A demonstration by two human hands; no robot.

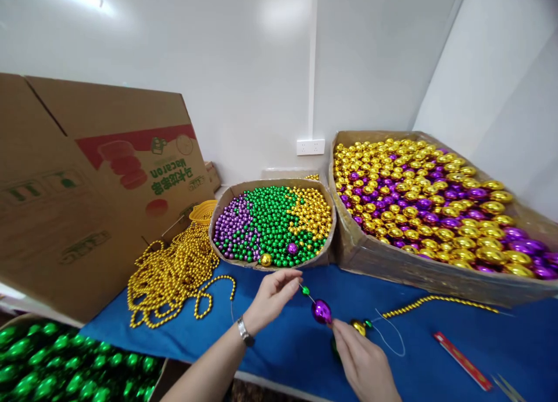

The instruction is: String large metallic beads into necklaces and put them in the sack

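Note:
My left hand [275, 297], with a metal watch or bracelet at the wrist, pinches a thin string between thumb and fingers. A small green bead [306, 290] hangs on that string just past the fingertips. Farther along sits a large shiny purple bead [321, 311], whose lower end touches the fingers of my right hand [364, 358]. Those fingers are closed on the bead's end or the string there; the exact grip is partly hidden. Beside the right hand are a gold bead [358, 326] and a small green bead, with a larger dark green bead partly covered.
A box of small purple, green and gold beads [272, 225] stands ahead. Right of it is a large box of gold and purple beads [414, 210]. Gold bead strands [174, 274] lie left, before a cardboard carton [108, 181]. A red packet [462, 360] lies on the blue cloth [300, 355].

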